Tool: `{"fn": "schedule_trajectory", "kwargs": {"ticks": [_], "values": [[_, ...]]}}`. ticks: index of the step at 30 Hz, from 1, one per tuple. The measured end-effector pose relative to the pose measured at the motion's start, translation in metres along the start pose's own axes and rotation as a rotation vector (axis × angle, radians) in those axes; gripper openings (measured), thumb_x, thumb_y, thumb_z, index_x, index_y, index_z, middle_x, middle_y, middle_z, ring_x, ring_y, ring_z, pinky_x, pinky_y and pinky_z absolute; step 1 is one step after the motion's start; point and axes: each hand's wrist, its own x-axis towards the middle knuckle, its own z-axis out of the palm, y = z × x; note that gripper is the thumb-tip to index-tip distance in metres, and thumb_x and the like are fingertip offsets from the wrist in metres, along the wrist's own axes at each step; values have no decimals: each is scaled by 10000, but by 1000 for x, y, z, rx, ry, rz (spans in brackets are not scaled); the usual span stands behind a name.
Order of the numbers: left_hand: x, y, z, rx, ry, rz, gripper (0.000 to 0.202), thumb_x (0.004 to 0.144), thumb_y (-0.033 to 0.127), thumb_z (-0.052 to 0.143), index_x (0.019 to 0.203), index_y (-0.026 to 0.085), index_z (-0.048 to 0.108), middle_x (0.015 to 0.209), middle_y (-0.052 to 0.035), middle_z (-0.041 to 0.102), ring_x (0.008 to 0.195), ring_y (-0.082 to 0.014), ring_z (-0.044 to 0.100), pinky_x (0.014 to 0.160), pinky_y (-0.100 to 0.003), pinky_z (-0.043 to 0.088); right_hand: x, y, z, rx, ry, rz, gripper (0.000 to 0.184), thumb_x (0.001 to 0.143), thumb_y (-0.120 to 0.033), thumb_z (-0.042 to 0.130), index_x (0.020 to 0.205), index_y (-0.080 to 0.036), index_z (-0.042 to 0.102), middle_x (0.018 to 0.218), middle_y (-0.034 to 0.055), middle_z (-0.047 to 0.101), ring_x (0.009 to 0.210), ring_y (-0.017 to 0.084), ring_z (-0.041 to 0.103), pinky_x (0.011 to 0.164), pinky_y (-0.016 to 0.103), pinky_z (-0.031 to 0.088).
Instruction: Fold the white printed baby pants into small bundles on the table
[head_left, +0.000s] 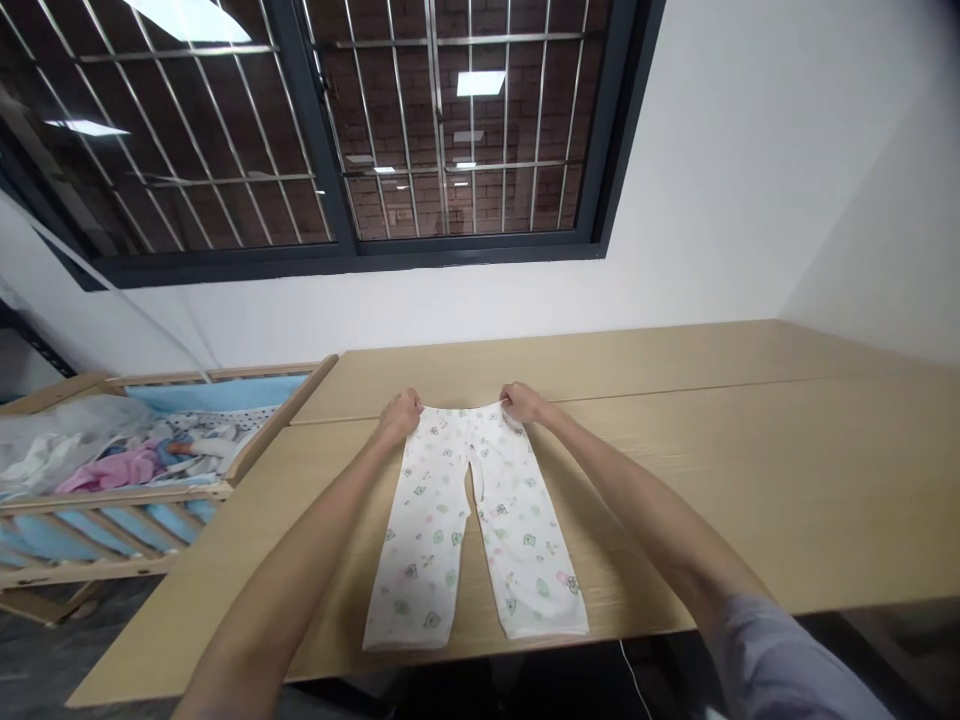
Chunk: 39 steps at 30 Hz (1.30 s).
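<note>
A small pair of white patterned pants (472, 510) lies flat on the wooden table (750, 470), waistband away from me, legs toward the near edge. My left hand (401, 412) is closed on the left corner of the waistband. My right hand (523, 402) pinches the right corner. Both arms reach out across the table on either side of the pants.
A wooden crib (150, 470) with blue lining and a heap of clothes stands against the table's left side. A white wall with a barred dark window (337, 130) rises behind the table. A thin white cord (634, 680) hangs below the table's near edge.
</note>
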Motion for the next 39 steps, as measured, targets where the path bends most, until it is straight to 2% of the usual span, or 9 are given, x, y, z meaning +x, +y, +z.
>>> {"fn": "schedule_trajectory", "kwargs": {"ticks": [4, 10, 14, 18, 20, 25, 31, 35, 39], "values": [[10, 11, 15, 68, 11, -69, 360, 957, 384, 633, 1249, 178, 596, 1255, -95, 622, 1072, -236, 640, 906, -452, 567, 17, 13, 16, -40, 50, 85, 280, 877, -118, 554, 1112, -160, 699, 1215, 149, 682, 1153, 264, 610, 909, 286, 443], [-13, 42, 8, 173, 66, -36, 375, 961, 381, 617, 1268, 166, 585, 1315, -121, 593, 1171, -271, 594, 994, -501, 507, 24, 20, 32, -68, 41, 144, 272, 876, -202, 598, 1132, -169, 683, 1259, 173, 656, 1179, 289, 593, 948, 335, 436], [-79, 82, 11, 194, 29, 162, 318, 1002, 338, 480, 1199, 124, 608, 1243, -204, 639, 1227, -317, 561, 1038, -448, 423, 25, 29, 34, -41, 30, 180, 316, 898, -305, 584, 1158, -146, 666, 1235, 191, 673, 1155, 309, 614, 945, 367, 438], [-186, 119, 41, 138, -178, 377, 423, 941, 565, 495, 959, 191, 692, 876, -96, 734, 850, -267, 687, 810, -393, 513, 25, 37, 31, 14, -18, 174, 262, 881, -376, 613, 1026, -179, 706, 1069, 125, 745, 1047, 274, 666, 901, 343, 455], [-231, 131, 61, 66, -274, 456, 511, 932, 616, 451, 945, 175, 708, 831, -116, 732, 810, -290, 690, 798, -443, 516, 24, 37, 30, 33, -33, 172, 219, 861, -373, 643, 955, -189, 715, 1005, 108, 756, 1009, 264, 676, 878, 334, 462], [-265, 151, 94, -32, -315, 388, 474, 883, 560, 538, 999, 134, 712, 945, -183, 747, 940, -364, 685, 899, -508, 493, 22, 32, 30, 60, -7, 200, 164, 828, -301, 684, 933, -176, 701, 1035, 103, 749, 1016, 245, 667, 862, 302, 459], [-258, 141, 76, -104, -266, 366, 218, 838, 318, 511, 773, 195, 679, 761, -105, 721, 779, -284, 672, 741, -393, 464, 17, 15, 19, 169, 45, 209, 190, 798, -217, 697, 970, -143, 667, 981, 92, 743, 894, 197, 678, 703, 228, 458], [-264, 111, 42, -306, -139, 216, 328, 883, 327, 456, 575, 222, 499, 587, -18, 608, 602, -179, 566, 583, -312, 347, 24, -9, 8, 276, 79, 195, 271, 815, -239, 685, 1064, -150, 624, 945, 59, 737, 766, 142, 660, 618, 200, 449], [-276, 69, 18, -390, -55, 44, 374, 909, 383, 408, 569, 226, 428, 558, 5, 535, 578, -154, 511, 582, -289, 328, 42, -44, 11, 333, 106, 181, 297, 805, -237, 678, 1081, -161, 599, 940, 53, 719, 774, 143, 652, 640, 212, 460]]}}
